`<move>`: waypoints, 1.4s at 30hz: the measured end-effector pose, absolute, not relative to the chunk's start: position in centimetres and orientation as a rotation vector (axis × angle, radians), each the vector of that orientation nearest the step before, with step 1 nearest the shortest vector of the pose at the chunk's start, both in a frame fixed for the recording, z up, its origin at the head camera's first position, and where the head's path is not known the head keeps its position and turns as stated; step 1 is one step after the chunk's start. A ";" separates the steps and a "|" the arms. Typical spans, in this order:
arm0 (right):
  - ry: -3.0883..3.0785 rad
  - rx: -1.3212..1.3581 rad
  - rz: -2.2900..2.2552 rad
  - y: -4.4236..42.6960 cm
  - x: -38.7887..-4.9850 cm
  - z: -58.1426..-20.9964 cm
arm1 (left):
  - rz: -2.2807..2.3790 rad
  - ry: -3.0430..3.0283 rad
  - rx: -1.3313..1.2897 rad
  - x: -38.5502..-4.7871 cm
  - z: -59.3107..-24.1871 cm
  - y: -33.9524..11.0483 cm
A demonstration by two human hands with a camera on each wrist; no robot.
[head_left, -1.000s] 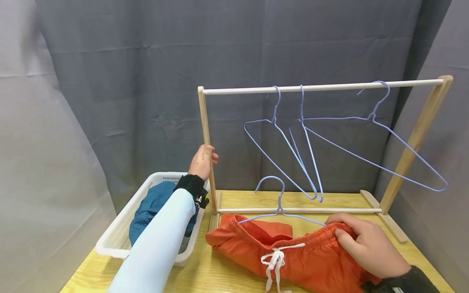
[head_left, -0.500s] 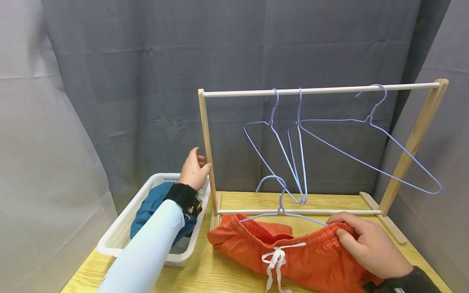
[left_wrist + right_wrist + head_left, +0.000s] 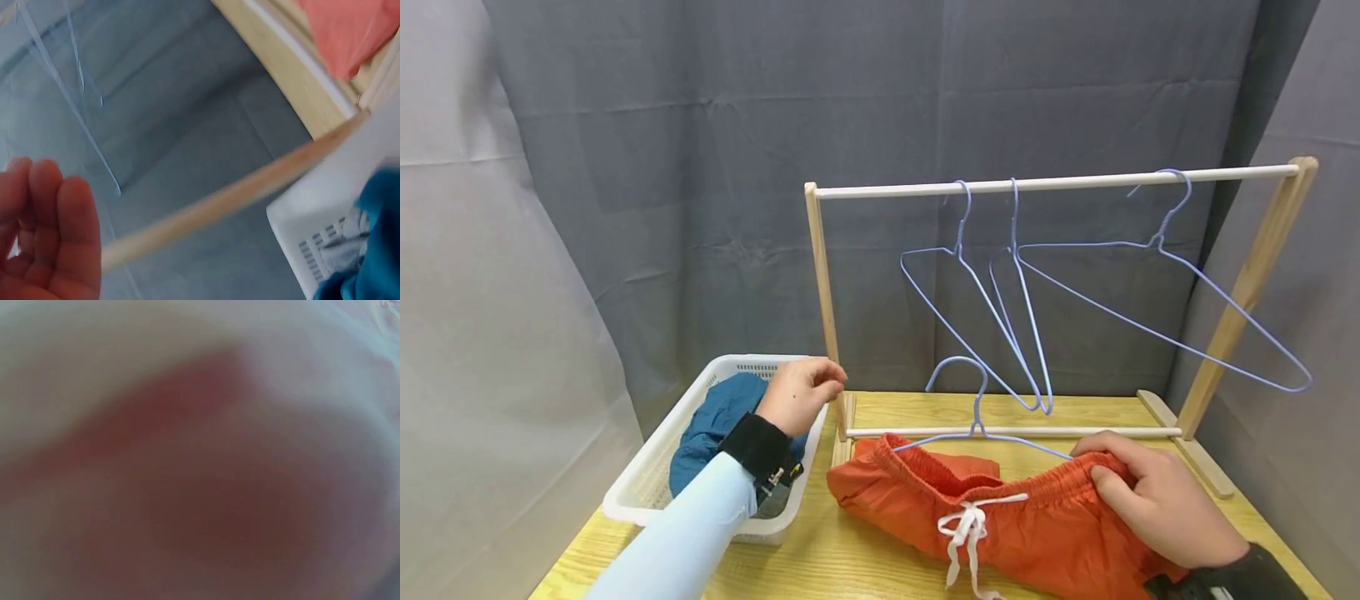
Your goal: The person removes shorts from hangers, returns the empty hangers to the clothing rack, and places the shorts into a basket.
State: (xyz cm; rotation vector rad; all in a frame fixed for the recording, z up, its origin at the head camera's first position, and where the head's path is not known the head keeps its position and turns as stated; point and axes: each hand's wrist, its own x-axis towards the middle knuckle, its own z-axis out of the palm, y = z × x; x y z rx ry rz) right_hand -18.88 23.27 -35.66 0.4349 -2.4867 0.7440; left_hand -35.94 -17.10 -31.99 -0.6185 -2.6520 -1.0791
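Orange shorts with a white drawstring lie on the table in the head view. A lilac wire hanger is tucked inside their waistband, its hook standing up above the fabric. At the waistband's right end my right hand pinches the cloth near the hanger's tip. My left hand is over the far right part of the white basket, beside the rack's left post. Its fingers are loosely bent with nothing between them. The right wrist view is too blurred to make out details.
A wooden clothes rack stands behind the shorts. Several lilac hangers hang from its bar, including a wide one at the right. Teal clothing and grey clothing lie in the basket. Grey curtains enclose the table.
My left hand has let go of the rack's left post and dropped down and slightly toward me, over the basket. The hanging hangers have swayed. My right hand still holds the shorts' waistband.
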 end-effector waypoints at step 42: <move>-2.515 0.304 0.808 23.6 -18.5 -36.0 | -1.246 -2.710 -1.190 -30.8 -35.3 -14.2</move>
